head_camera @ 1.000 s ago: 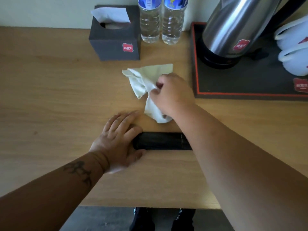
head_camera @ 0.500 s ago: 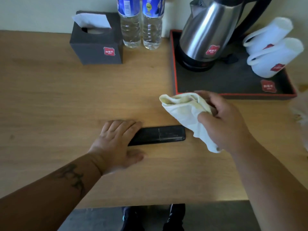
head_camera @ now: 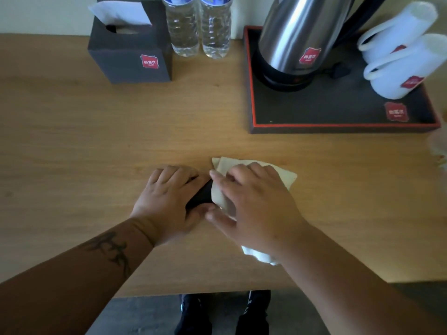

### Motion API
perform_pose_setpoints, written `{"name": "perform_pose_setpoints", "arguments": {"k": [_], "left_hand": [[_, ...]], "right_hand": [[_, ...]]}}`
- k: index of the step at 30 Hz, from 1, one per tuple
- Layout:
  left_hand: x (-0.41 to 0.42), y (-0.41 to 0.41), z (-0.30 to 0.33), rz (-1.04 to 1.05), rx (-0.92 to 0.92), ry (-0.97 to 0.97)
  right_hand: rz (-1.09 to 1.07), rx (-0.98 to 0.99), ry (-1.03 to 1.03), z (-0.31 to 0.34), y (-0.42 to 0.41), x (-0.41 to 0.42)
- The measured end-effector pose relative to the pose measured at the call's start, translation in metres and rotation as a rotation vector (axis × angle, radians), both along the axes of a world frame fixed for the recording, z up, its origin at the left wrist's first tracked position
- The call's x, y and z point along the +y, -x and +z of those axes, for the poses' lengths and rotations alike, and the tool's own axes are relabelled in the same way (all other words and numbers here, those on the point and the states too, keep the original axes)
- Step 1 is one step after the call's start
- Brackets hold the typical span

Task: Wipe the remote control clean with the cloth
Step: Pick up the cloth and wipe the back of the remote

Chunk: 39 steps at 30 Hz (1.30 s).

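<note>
The black remote control (head_camera: 199, 195) lies flat on the wooden table (head_camera: 96, 146), and only a short dark stretch of it shows between my hands. My left hand (head_camera: 167, 201) grips its left end, fingers on top and thumb along the near side. A pale cream cloth (head_camera: 285, 176) is draped over the rest of the remote. My right hand (head_camera: 254, 209) presses flat on that cloth, thumb curled toward the near edge. One corner of the cloth pokes out under my right wrist.
A dark tissue box (head_camera: 130, 52) and two water bottles (head_camera: 200, 27) stand at the back. To the right a black tray with a red rim (head_camera: 338, 126) carries a steel kettle (head_camera: 297, 37) and two white cups (head_camera: 401, 52). The table's front edge runs just below my forearms.
My right hand has come down and to the left with the cloth, from the air onto the remote, now covering most of it. My left hand keeps its hold on the left end.
</note>
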State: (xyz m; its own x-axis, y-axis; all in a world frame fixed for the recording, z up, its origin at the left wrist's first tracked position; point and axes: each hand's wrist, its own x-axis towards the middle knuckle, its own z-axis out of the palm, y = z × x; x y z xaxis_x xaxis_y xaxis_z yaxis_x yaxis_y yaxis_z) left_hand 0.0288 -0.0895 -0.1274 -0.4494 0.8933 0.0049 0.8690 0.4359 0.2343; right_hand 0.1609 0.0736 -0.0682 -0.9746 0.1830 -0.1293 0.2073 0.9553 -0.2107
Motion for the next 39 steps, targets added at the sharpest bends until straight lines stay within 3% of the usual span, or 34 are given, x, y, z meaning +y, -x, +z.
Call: {"name": "perform_pose_setpoints", "arguments": {"k": [8,16,18,22,28,33,37,39], "left_hand": [[-0.001,0.000,0.002,-0.001,-0.003,-0.021],[-0.001,0.000,0.007,-0.010,-0.034,-0.028],[0.000,0.000,0.006,-0.013,-0.015,-0.019],[0.000,-0.001,0.001,-0.002,0.015,-0.076],[-0.001,-0.001,0.000,-0.007,-0.001,-0.045],[-0.001,0.000,0.003,-0.013,0.004,-0.017],[0.000,-0.001,0.004,-0.017,0.017,-0.016],[0.000,-0.001,0.004,-0.005,0.012,-0.017]], "right_hand": [[-0.011,0.170,0.034,-0.032,-0.011,0.007],[-0.349,0.313,0.093,-0.024,-0.027,0.034],[-0.345,0.360,0.119,-0.013,-0.017,0.027],[-0.012,0.214,0.146,-0.007,0.007,-0.007],[-0.069,0.138,0.108,-0.011,-0.011,-0.004],[-0.091,-0.068,0.072,0.000,-0.038,0.003],[-0.252,0.198,0.085,0.014,-0.029,0.013],[-0.274,0.223,0.056,0.009,-0.011,0.006]]}}
